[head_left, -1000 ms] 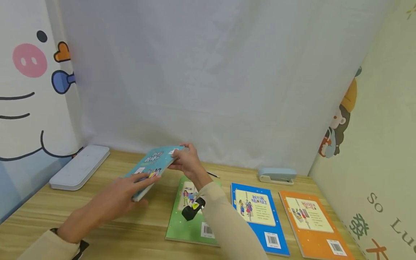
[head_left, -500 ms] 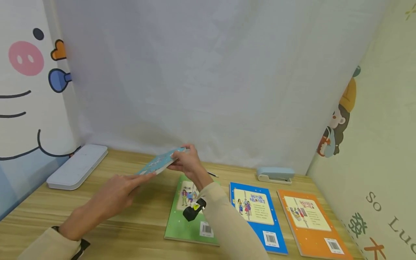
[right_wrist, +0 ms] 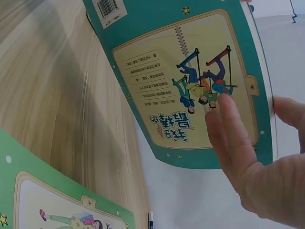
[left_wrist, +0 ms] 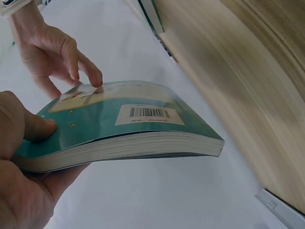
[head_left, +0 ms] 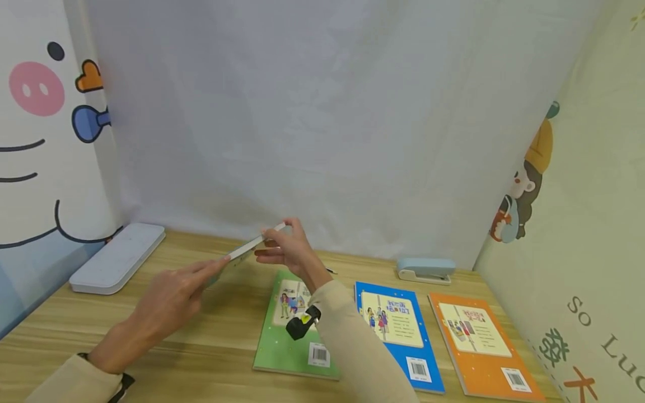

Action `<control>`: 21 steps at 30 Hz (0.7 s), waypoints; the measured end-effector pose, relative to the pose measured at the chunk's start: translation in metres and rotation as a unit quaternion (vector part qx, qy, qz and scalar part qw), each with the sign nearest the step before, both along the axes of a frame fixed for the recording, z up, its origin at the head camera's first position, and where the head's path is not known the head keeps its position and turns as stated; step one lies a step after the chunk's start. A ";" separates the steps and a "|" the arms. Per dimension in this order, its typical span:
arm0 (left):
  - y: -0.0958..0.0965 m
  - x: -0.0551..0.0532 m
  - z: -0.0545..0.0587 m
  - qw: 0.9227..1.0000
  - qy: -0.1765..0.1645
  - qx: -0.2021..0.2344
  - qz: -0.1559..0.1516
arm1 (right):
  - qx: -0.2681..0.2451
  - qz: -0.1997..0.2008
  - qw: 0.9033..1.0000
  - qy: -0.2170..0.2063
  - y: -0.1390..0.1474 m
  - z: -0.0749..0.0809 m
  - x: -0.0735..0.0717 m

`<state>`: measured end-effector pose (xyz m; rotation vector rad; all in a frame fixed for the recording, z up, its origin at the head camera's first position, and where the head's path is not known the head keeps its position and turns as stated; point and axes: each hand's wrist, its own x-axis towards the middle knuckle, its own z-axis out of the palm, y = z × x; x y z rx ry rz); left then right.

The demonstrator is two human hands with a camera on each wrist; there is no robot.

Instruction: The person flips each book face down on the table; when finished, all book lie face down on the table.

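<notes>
A teal paperback book (head_left: pixel 248 247) is held in the air above the table, tilted almost edge-on in the head view. Its back cover, with a barcode (left_wrist: pixel 147 113) and cartoon children, shows in both wrist views. My left hand (head_left: pixel 163 299) grips its near end, the thumb lying on the back cover. At the far end my right hand (head_left: pixel 296 254) pinches the book: the fingers (right_wrist: pixel 233 129) touch the back cover and the thumb is at the edge. Below my right forearm, a green book (head_left: pixel 287 350) lies on the table, partly covered by the sleeve.
To the right lie a blue book (head_left: pixel 390 313) and an orange book (head_left: pixel 478 372), both with barcodes up. A light blue stapler (head_left: pixel 425 270) stands behind them. A pale flat case (head_left: pixel 120 260) is at the left back. A pen (head_left: pixel 330 271) lies behind the green book.
The teal book has turned from cover-up to nearly edge-on, its back cover now facing away below. My left hand has shifted slightly left with it; the right fingers have spread.
</notes>
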<state>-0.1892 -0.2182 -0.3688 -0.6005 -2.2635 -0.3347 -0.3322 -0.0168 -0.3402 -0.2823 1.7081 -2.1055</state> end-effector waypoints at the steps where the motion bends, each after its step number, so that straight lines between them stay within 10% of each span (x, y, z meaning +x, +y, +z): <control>1: 0.000 0.000 0.000 1.000 0.002 0.006 0.002 | 0.001 0.005 1.000 0.004 0.000 -0.001 0.000; 21: 0.005 -0.002 0.012 0.988 0.060 0.138 -0.036 | 0.011 0.050 0.998 0.027 0.009 -0.023 -0.003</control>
